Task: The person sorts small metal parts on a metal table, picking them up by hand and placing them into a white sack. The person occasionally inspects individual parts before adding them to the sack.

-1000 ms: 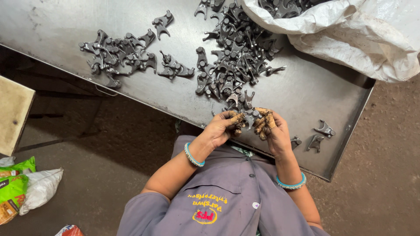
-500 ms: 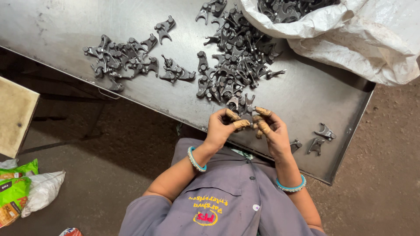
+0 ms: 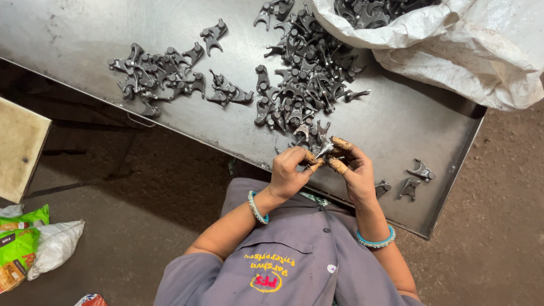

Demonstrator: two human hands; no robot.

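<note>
Left hand (image 3: 288,173) and right hand (image 3: 352,168) meeting over near edge of steel table (image 3: 85,34), just short of big pile of dark metal parts (image 3: 306,79). Fingers (image 3: 340,143) of both hands pinched around one small metal part (image 3: 324,149), held between the two hands just above table surface. Fingertips wrapped in brownish tape or caps. Smaller pile of parts (image 3: 156,76) lying well to the left of big pile. Three loose parts (image 3: 420,170) to the right of big pile, near table's corner. White sack (image 3: 453,45) beyond big pile, mouth open, more parts inside. Teal bangle on each wrist. Green packet (image 3: 20,243) on floor, far left of big pile.
</note>
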